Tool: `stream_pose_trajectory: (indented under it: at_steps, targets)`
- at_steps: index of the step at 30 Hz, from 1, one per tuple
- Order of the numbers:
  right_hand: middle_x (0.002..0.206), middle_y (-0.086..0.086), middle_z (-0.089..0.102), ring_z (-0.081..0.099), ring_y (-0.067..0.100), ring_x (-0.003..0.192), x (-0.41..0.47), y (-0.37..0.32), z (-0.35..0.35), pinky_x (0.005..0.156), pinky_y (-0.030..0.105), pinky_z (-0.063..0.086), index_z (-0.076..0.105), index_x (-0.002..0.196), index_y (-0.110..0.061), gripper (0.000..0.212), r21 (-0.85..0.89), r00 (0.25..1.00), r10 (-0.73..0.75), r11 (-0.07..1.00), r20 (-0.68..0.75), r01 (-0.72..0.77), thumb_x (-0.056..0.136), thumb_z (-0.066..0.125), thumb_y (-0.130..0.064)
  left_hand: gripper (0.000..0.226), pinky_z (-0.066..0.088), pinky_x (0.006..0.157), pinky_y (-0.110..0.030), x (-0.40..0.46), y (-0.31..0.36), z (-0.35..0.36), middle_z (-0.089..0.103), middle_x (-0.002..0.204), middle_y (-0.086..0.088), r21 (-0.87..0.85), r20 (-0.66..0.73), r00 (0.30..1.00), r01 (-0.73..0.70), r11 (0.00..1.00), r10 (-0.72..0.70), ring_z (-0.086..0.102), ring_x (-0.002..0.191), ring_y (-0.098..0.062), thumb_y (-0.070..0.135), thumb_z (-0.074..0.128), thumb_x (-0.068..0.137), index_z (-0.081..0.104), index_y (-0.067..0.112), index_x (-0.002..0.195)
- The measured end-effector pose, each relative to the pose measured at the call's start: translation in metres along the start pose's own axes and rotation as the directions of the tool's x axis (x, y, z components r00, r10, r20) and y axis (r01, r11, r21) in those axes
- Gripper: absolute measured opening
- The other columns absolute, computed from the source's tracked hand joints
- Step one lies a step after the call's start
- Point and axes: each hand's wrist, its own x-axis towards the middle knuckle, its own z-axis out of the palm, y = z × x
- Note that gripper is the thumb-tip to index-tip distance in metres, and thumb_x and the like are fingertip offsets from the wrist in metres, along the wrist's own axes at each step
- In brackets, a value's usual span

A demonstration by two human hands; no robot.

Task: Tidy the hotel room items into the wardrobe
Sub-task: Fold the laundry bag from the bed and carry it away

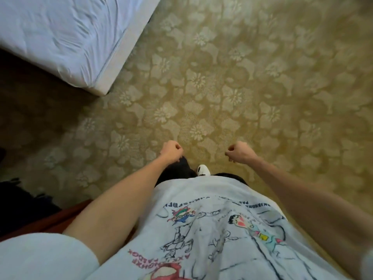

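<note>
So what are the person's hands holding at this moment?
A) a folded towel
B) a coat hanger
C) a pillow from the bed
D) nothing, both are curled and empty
D: the left hand and the right hand both hang over the patterned carpet with fingers curled in and nothing held in either.

— How is the scene lit?
— A warm, dim light is cast over the carpet (pixel 232 81); beyond the fingers (pixel 177 147) it is brighter, while deep shadow is seen left of them, below the bed (pixel 66 35).
— And sharpness?
— Slight softness is noticed throughout. The far carpet is smeared, and the edges are bent by the wide lens. The bed sheet is rendered bluish-white.
</note>
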Motion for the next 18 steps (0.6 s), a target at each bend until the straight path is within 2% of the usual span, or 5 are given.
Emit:
stream_pose_trajectory:
  at_steps: [3, 9, 12, 15, 18]
  targets:
    - [0.077, 0.003, 0.074, 0.071, 0.019, 0.072, 0.04, -0.068, -0.046, 0.071, 0.034, 0.06, 0.07, 0.077, -0.012, 0.026, -0.005, 0.993, -0.115, 0.993, -0.016, 0.115, 0.093, 0.059, -0.029, 0.021, 0.059, 0.067, -0.03, 0.027, -0.004, -0.037, 0.075, 0.078, -0.009, -0.062, -0.09, 0.991, 0.091, 0.994, -0.096, 0.069, 0.062, -0.022, 0.01, 0.054, 0.091, 0.074, 0.01, 0.083]
    - [0.076, 0.004, 0.074, 0.071, 0.023, 0.074, 0.127, -0.199, -0.125, 0.072, 0.037, 0.061, 0.074, 0.082, -0.011, 0.025, -0.106, 0.956, -0.293, 0.95, 0.011, 0.293, 0.084, 0.055, -0.027, 0.028, 0.04, 0.037, -0.015, 0.098, -0.023, -0.095, 0.076, 0.074, -0.004, -0.004, 0.045, 0.963, 0.266, 0.964, -0.266, 0.063, 0.051, -0.015, 0.01, 0.054, 0.089, 0.074, 0.014, 0.071]
    - [0.085, 0.004, 0.076, 0.071, 0.022, 0.079, 0.169, -0.252, -0.17, 0.076, 0.038, 0.06, 0.076, 0.091, -0.012, 0.024, -0.176, 0.941, -0.334, 0.925, 0.045, 0.337, 0.088, 0.056, -0.026, 0.026, 0.042, 0.044, -0.019, 0.143, -0.008, -0.13, 0.068, 0.067, -0.006, -0.03, 0.079, 0.958, 0.279, 0.96, -0.276, 0.057, 0.049, -0.015, 0.011, 0.055, 0.088, 0.073, 0.014, 0.069]
    - [0.087, 0.007, 0.076, 0.071, 0.024, 0.081, 0.206, -0.291, -0.221, 0.075, 0.035, 0.059, 0.076, 0.09, -0.007, 0.025, -0.233, 0.945, -0.323, 0.916, 0.05, 0.326, 0.09, 0.056, -0.022, 0.022, 0.044, 0.063, -0.025, 0.191, 0.027, -0.177, 0.071, 0.081, -0.01, -0.062, 0.064, 0.962, 0.268, 0.961, -0.265, 0.064, 0.074, -0.021, 0.01, 0.059, 0.09, 0.078, 0.01, 0.081]
    - [0.087, 0.008, 0.076, 0.072, 0.024, 0.081, 0.248, -0.312, -0.275, 0.074, 0.037, 0.061, 0.075, 0.091, -0.007, 0.026, -0.295, 0.954, -0.297, 0.909, 0.038, 0.294, 0.092, 0.056, -0.025, 0.028, 0.049, 0.062, -0.031, 0.242, 0.071, -0.23, 0.067, 0.068, -0.008, -0.102, 0.04, 0.973, 0.229, 0.968, -0.226, 0.066, 0.073, -0.026, 0.009, 0.055, 0.091, 0.068, 0.014, 0.066]
